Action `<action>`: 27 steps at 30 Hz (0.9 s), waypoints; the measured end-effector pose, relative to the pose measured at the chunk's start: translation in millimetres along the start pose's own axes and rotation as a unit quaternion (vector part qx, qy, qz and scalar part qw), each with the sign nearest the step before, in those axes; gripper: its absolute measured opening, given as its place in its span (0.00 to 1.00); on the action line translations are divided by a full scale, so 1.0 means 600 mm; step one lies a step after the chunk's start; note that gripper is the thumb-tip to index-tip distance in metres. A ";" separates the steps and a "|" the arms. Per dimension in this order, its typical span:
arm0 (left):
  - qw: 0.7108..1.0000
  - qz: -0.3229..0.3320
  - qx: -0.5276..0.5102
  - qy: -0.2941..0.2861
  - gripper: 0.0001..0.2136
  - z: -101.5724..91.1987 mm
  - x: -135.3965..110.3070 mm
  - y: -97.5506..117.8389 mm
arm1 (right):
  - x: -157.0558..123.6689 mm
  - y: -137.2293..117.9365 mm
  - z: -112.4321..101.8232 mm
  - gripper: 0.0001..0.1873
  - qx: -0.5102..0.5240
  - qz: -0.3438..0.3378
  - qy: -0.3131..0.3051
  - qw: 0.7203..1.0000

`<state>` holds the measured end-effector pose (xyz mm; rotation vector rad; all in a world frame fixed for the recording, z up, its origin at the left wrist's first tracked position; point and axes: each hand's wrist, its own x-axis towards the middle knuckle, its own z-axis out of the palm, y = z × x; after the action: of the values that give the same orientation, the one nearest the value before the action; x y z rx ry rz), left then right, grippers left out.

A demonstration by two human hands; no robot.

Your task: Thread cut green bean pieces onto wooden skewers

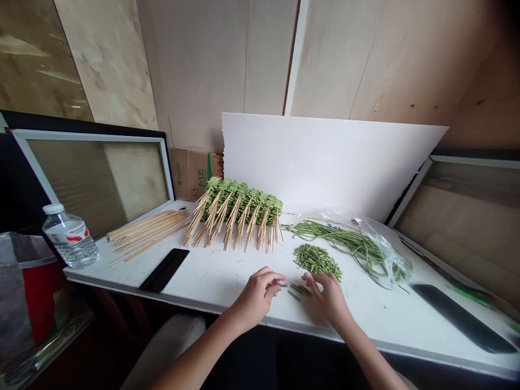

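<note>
Near the table's front edge, my left hand (260, 292) is closed in a pinch, with a short piece of green bean (283, 285) at its fingertips. To its right my right hand (328, 295) is curled, thumb and fingers drawn together; anything between them is too small to make out. A few loose cut bean pieces (299, 289) lie on the white table between the hands. Just behind my right hand is a heap of cut beans (316, 259). Skewered bean pieces (244, 200) are stacked farther back, their bare stick ends pointing toward me.
Bare bamboo skewers (150, 230) lie at the left, behind a black phone (164, 270). A water bottle (70, 235) stands on the left corner. Long uncut beans (345, 238) spill from a clear bag (392, 260). A dark flat object (463, 317) lies at right; a white board (325, 162) leans behind.
</note>
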<state>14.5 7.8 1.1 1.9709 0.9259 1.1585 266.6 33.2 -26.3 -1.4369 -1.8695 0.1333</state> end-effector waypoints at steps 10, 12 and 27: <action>0.998 0.039 0.006 0.041 0.11 0.002 0.000 0.011 | -0.015 -0.113 -0.034 0.16 0.203 -0.065 -0.038 0.976; 0.998 0.041 0.027 0.034 0.09 -0.002 0.000 0.009 | -0.014 -0.113 -0.036 0.16 0.192 -0.068 -0.011 0.979; 0.992 0.089 0.088 0.008 0.12 0.010 -0.007 0.024 | -0.027 -0.126 -0.026 0.10 0.187 -0.164 -0.021 0.968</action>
<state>21.9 -4.6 8.6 2.2265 0.9012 1.2284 218.5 -13.3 14.9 -0.8664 -1.9628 0.3357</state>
